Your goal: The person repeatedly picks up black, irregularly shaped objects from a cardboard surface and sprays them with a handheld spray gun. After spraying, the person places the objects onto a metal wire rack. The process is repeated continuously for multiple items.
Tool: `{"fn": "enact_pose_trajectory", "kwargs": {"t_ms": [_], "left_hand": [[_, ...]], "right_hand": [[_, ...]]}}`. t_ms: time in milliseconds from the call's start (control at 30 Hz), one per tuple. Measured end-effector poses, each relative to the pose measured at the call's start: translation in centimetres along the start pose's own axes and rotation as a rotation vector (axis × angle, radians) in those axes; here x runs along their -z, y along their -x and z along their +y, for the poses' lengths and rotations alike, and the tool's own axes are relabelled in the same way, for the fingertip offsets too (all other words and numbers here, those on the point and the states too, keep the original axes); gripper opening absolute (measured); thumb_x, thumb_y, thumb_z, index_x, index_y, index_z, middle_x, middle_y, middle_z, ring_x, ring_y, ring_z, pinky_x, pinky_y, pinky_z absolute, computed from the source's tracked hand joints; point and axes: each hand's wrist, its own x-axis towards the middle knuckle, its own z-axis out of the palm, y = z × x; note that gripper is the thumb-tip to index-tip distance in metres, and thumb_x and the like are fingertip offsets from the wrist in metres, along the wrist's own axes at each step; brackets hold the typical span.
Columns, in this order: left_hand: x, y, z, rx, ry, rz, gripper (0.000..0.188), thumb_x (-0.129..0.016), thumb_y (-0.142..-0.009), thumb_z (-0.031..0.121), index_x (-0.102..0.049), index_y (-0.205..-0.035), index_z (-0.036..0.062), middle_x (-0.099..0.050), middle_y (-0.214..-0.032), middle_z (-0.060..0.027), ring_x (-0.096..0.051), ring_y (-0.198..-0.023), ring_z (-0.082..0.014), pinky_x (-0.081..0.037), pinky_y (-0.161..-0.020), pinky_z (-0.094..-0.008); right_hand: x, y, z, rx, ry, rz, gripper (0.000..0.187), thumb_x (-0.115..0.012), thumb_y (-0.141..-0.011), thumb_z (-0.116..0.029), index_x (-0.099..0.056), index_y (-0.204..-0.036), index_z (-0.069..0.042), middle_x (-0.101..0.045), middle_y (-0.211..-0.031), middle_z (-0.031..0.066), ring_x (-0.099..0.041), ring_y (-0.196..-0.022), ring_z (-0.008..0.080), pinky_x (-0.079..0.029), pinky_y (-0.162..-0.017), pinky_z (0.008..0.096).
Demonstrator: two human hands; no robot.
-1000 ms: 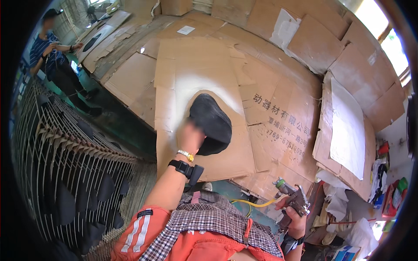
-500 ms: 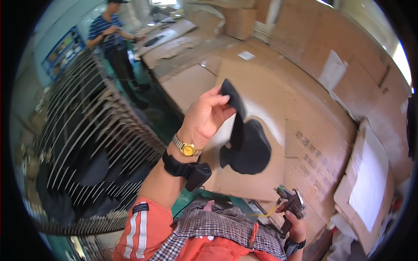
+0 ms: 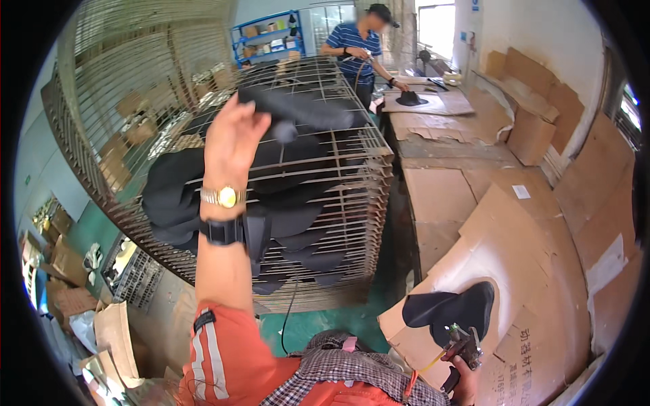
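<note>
My left hand (image 3: 233, 139) pinches the end of a black, flat, curved sheet piece (image 3: 301, 110), blurred by motion, above the stacked wire rack (image 3: 378, 186). Several similar black pieces (image 3: 177, 193) lie on the rack's wire shelves, under and around my left forearm. At the lower right, my right hand (image 3: 466, 380) grips a metal spray gun (image 3: 463, 348) with a thin yellow hose. Just beyond the gun, another black piece (image 3: 467, 306) with rounded lobes rests on the cardboard-covered table (image 3: 535, 277); the gun partly overlaps it in view.
Across the far table a co-worker (image 3: 359, 47) holds a spray tool and touches a black piece (image 3: 411, 99). Upright cardboard sheets (image 3: 596, 183) line the table's right side. A raised wire grid (image 3: 122, 196) tilts at the left, with boxes (image 3: 115, 331) below. Blue shelves (image 3: 267, 37) stand behind.
The view has turned left toward the rack. My left hand has carried its black piece from above the table to over the rack. The right hand still holds the spray gun.
</note>
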Motion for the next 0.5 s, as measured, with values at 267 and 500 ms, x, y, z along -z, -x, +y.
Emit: {"fn": "enact_pose_trajectory", "kwargs": {"t_ms": [267, 500], "left_hand": [[-0.4, 10.6, -5.9, -0.515, -0.798, 0.444, 0.043, -0.057, -0.087, -0.003, -0.048, -0.129, 0.0018, -0.056, -0.116, -0.0080, -0.054, -0.072, -0.0076, -0.045, -0.064, -0.0210], [-4.1, 19.8, -26.2, 0.567, -0.544, -0.168, 0.020, -0.063, -0.088, 0.006, -0.060, -0.107, 0.0013, -0.064, -0.089, -0.0059, -0.062, -0.070, -0.0104, -0.049, -0.058, -0.0217]], "right_hand": [[-0.3, -1.0, -0.3, -0.012, 0.006, 0.014, 0.045, -0.065, -0.075, -0.005, -0.055, -0.118, 0.002, -0.064, -0.091, 0.0070, -0.061, -0.086, 0.0168, -0.049, -0.081, 0.0312], [2.6, 3.4, 0.3, -0.101, 0.082, 0.160, 0.042, -0.069, -0.077, -0.004, -0.055, -0.116, -0.001, -0.062, -0.092, 0.0045, -0.061, -0.085, 0.0144, -0.050, -0.079, 0.0297]]}}
